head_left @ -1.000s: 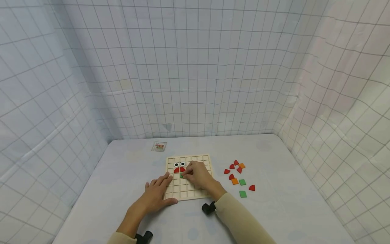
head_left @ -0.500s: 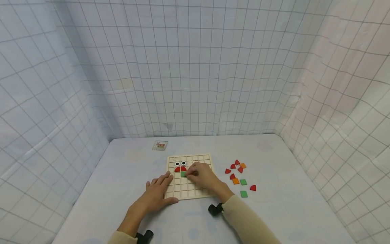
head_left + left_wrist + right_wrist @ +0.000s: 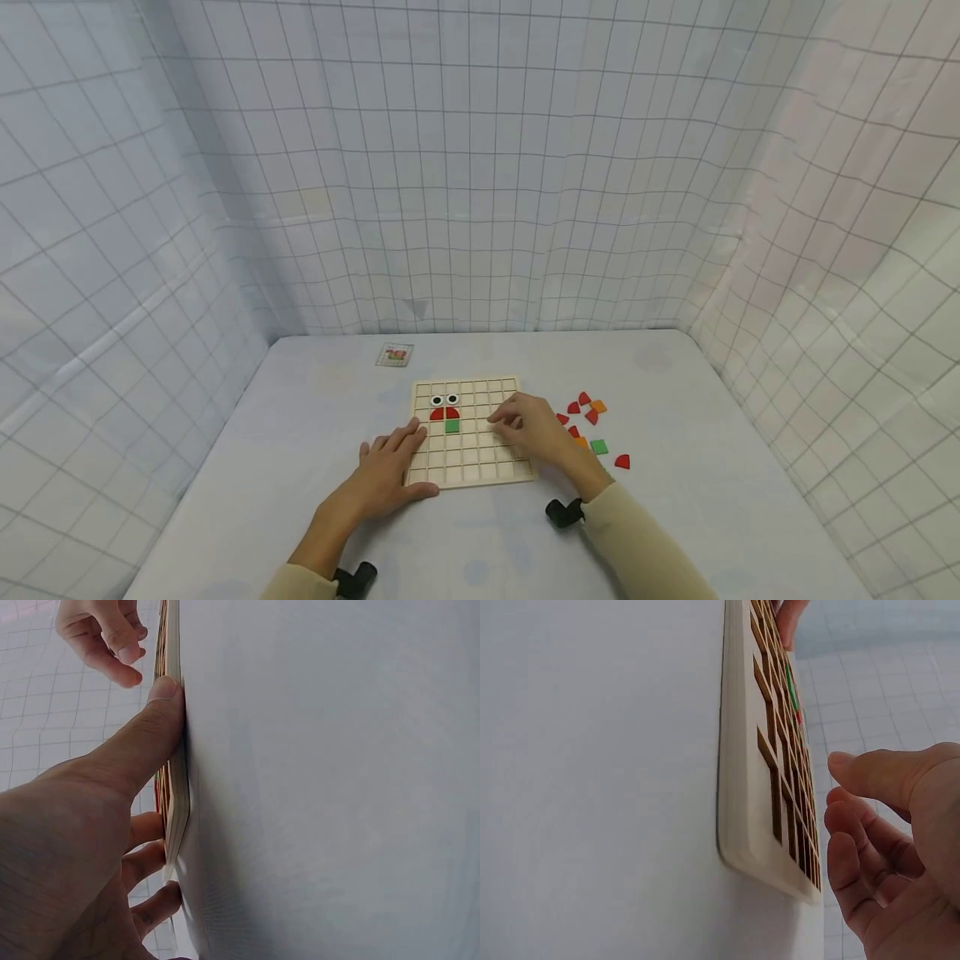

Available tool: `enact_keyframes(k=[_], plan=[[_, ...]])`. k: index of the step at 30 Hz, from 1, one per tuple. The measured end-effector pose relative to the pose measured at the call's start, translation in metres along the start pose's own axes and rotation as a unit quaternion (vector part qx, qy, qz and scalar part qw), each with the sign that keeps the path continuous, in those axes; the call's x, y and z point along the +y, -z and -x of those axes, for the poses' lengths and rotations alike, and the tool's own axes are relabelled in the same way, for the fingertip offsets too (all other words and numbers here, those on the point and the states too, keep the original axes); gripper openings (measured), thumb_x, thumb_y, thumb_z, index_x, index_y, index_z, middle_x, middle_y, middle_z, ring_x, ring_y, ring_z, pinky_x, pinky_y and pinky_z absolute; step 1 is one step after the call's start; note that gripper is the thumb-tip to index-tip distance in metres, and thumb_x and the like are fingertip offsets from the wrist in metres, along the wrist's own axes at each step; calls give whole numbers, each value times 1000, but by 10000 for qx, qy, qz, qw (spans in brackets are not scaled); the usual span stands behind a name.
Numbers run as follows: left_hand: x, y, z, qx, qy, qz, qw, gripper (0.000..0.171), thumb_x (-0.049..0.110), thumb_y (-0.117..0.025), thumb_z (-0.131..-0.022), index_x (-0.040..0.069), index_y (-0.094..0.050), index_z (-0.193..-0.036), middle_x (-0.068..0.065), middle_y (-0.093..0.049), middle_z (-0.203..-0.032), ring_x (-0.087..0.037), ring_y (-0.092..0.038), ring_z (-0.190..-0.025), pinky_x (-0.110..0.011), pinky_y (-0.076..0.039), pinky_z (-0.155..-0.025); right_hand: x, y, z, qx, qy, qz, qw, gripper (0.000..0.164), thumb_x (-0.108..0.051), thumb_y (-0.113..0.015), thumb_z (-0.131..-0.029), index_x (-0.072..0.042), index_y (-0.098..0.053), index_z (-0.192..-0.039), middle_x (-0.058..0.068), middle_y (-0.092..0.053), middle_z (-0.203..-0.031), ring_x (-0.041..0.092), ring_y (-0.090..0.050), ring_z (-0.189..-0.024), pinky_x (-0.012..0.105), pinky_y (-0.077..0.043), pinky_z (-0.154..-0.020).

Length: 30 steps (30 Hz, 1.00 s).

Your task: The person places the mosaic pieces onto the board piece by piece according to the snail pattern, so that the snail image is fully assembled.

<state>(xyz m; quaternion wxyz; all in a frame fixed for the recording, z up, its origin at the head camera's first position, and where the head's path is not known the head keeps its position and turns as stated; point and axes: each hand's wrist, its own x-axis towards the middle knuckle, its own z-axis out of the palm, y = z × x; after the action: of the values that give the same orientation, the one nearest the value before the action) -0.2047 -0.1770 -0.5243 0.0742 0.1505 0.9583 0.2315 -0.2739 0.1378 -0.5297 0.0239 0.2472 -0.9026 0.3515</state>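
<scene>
Two hands: A person's left hand and right hand at a square-celled board on a pale table.

Left hand: Spread at the board's near-left corner, fingertips over the left edge, thumb along the near one; it touches the board and has no piece in its grasp.

Right hand: Released, holding nothing, poised above the board's right-hand columns; the right wrist view shows a plain gap between the thumb and the loosely bent fingers, apart from the wood.

Placed green square: The green square sits in a cell nearer the person than a red quarter-round, one of two side by side; beyond them are two eye pieces.

Loose pieces: Scattered on the table to the right of the board are red wedges, orange squares and a loose green tile.

Fingertips to loose tile: The coming reach appears to turn on this line: the tile lies to the right of the right fingertips and slightly nearer the person, behind a hand that points left. Its square outline offers no long axis. The right hand is much the nearer; the left rests across the board.

Partly hidden: One orange square is half covered by the right forearm; whether other pieces lie wholly beneath cannot be told.

Picture card: A small card lies beyond the board's far-left corner.
</scene>
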Motion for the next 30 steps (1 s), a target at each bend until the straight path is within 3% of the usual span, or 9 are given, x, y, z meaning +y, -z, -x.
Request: enact_keyframes(k=[5, 14, 21, 30], plan=[[-1, 0, -1, -12, -4, -31, 10000, 108, 58, -94, -95, 10, -46, -178, -15, -37, -191, -56, -46, -163, -95, -23, -130, 16, 17, 12, 209, -206, 74, 9995, 12, -7, -86, -105, -9, -91, -116, 5, -79, -111, 12, -70, -93, 22, -57, -77], [1, 2, 0, -24, -52, -11, 10000, 108, 57, -94, -96, 8, -45, -179, -16, -36, -191, -56, -45, -164, -95, -22, -129, 45, 40, 32, 527, -668, 284, 9960, 19, -7, -90, -101, -13, -90, -119, 2, -76, -107, 9, -62, -88, 23, -52, -76], [2, 2, 1, 18, -57, -14, 10000, 108, 57, -94, -96, 8, -46, -178, -17, -37, -190, -57, -46, -163, -95, -23, -129, 63, 53, 40, 498, -971, 521, 9927, 26, -11, -92, -101, -11, -89, -127, 3, -75, -106, 9, -62, -87, 22, -54, -75], [2, 1, 1, 0, -41, 9, 10000, 107, 57, -93, -96, 8, -46, -178, -17, -37, -191, -57, -46, -163, -95, -23, -129, 71, 58, 47, 498, -1118, 570, 9908, 26, -14, -94, -100, -8, -89, -125, 4, -78, -110, 12, -62, -89, 23, -54, -76]])
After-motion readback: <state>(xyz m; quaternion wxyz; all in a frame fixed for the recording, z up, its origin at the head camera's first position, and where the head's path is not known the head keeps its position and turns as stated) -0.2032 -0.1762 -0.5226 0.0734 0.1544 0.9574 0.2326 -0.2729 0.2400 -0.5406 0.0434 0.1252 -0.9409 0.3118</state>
